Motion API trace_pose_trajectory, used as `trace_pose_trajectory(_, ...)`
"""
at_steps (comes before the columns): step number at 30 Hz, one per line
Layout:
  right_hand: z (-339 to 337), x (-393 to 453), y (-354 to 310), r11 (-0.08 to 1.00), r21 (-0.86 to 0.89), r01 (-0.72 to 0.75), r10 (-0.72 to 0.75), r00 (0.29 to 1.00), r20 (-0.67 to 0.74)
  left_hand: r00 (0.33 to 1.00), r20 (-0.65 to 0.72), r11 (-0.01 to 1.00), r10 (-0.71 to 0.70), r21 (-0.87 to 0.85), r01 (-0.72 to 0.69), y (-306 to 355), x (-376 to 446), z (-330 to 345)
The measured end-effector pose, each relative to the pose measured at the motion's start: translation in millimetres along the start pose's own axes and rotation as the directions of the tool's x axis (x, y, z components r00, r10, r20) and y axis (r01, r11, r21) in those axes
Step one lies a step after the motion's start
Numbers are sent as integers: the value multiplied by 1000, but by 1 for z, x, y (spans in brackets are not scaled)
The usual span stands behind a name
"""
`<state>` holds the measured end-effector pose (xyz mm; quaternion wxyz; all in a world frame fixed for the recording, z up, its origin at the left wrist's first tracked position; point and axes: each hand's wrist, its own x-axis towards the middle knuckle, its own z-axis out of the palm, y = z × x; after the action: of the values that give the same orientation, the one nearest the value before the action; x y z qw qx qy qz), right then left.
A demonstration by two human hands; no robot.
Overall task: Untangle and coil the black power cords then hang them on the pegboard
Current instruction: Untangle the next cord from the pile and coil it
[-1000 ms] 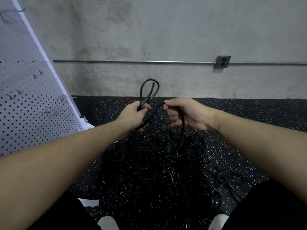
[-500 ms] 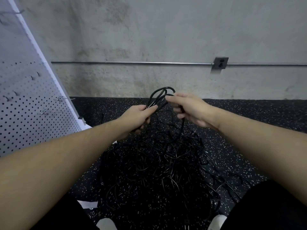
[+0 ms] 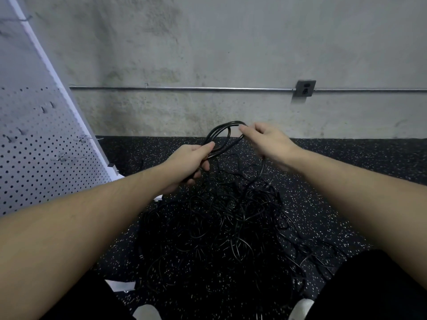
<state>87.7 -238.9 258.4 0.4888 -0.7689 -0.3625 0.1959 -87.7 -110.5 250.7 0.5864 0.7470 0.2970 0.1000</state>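
A big tangle of black power cords point(image 3: 221, 227) lies on the speckled floor in front of me. My left hand point(image 3: 191, 161) grips the base of a small coil of black cord point(image 3: 221, 135) held up above the pile. My right hand point(image 3: 268, 140) pinches the top right of that coil, and a strand point(image 3: 262, 167) runs from it down into the tangle. The white pegboard point(image 3: 34, 146) stands to the left, with several metal hooks point(image 3: 62, 157) on it.
A concrete wall with a metal conduit point(image 3: 184, 89) and a grey outlet box point(image 3: 305, 88) stands straight ahead. The pegboard's foot point(image 3: 113, 168) rests on the floor near the pile. My knees and white shoe tips point(image 3: 300, 308) frame the bottom of the view.
The loop in my left hand has grown into a wider coil with more turns. My right hand has swung up and over to lay cord onto its top.
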Motion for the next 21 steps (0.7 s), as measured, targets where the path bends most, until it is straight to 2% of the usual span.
trace_pose_trajectory(2, -1, 4, 3, 990, 140, -19, 16, 1000, 17, 1000, -10, 999, -17, -48, 16, -1, 2, -2)
trace_pose_trajectory(5, -2, 3, 9, 991, 134, -30, 39, 997, -67, 996, 85, 998, -8, -64, 14, -2, -1, 0)
trace_pose_trajectory(6, -1, 2, 11, 988, 143, -63, 71, 996, -54, 994, 113, 998, -6, -65, 13, -2, -4, 2)
trace_pose_trajectory(10, 6, -6, 8, 892, 315, -324, 273, 942, 196, 991, 134, 998, 15, -56, -8, -3, -5, 5)
trace_pose_trajectory(14, 10, -8, -4, 845, 429, -319, 235, 943, 238, 992, 123, 994, 19, -112, -5, -4, -4, 4)
trace_pose_trajectory(18, 20, -10, -26, 639, 708, -299, 218, 954, 206, 996, 69, 998, 64, -12, -63, -2, -4, 9)
trace_pose_trajectory(21, 30, -7, -36, 500, 826, -261, 228, 960, 165, 994, 86, 997, 72, -19, -70, 0, -3, 17)
